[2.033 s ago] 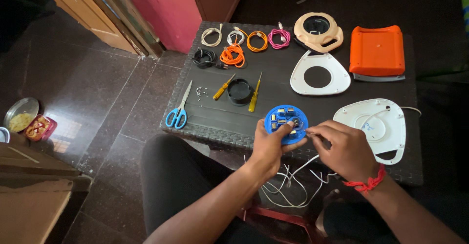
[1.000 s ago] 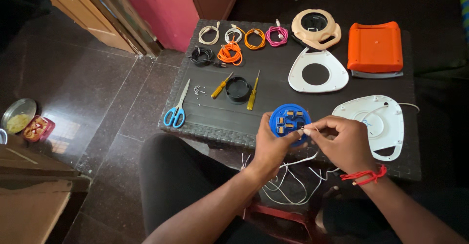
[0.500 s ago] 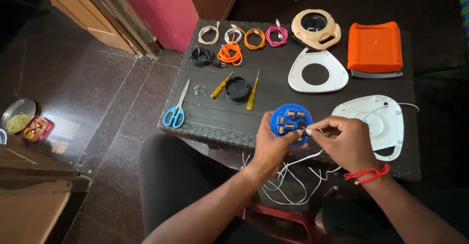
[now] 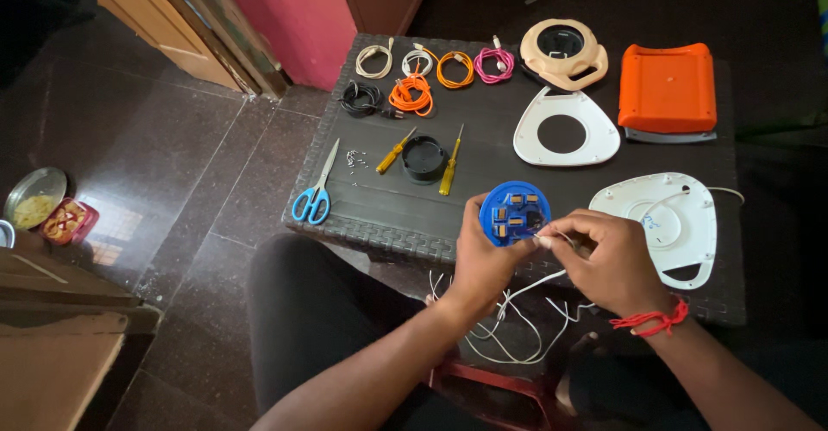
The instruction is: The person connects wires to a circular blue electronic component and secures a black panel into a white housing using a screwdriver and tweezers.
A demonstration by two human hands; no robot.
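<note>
1. Cable coils: six — beige (image 4: pixel 374 58), white (image 4: pixel 418 60), two orange (image 4: pixel 454 69) (image 4: pixel 410 94), pink (image 4: pixel 492 63), black (image 4: pixel 360 98).
2. Screwdrivers: two (image 4: pixel 396 151) (image 4: pixel 450 160).
3. Scissors (image 4: pixel 316 188): one.
4. White covers: two (image 4: pixel 565 129) (image 4: pixel 668 224).
5. Blue disc (image 4: pixel 515 213): one.
6. Orange box (image 4: pixel 667 86): one.

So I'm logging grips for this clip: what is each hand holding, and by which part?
The left hand grips the blue round disc by its lower left edge. The right hand pinches a thin white wire near its end, at the disc.

light: dim, corners dark | glare: sheen on floor tiles (image 4: pixel 129 181) at left | focus: sharp | edges: wide-angle bending
</note>
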